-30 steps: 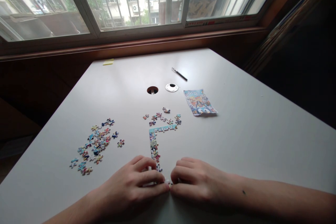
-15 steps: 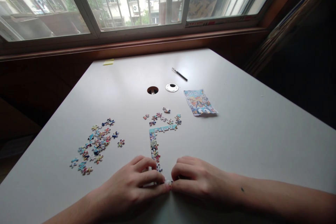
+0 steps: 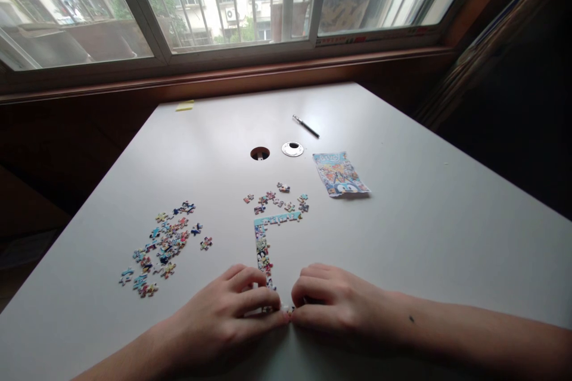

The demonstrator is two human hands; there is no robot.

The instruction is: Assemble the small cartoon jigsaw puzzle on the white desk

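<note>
A partly joined jigsaw puzzle border [image 3: 263, 256] forms a corner, with a light-blue top strip and a multicoloured left side running down toward me. At its lower end my left hand [image 3: 241, 303] is closed, thumb and fingers pressing on puzzle pieces [image 3: 285, 309]. Facing it, my right hand [image 3: 326, 299] is closed too, its thumb and fingertips pinched on a puzzle piece at the right of this bottom row. The fingers hide most of the pieces there. Several loose pieces [image 3: 270, 196] lie just above the blue strip.
A pile of loose puzzle pieces [image 3: 167, 244] spreads at the left. Beyond the puzzle are a creased picture sheet [image 3: 342, 174], a pen [image 3: 306, 126], a round metal cover [image 3: 292, 149] and a cable hole [image 3: 260, 153]. A yellow note [image 3: 185, 105] sits at the white table's [image 3: 424, 220] far edge.
Both hands stay at the bottom row with only slight shifts of the fingers. The left fingers cover a little more of the border's lower end.
</note>
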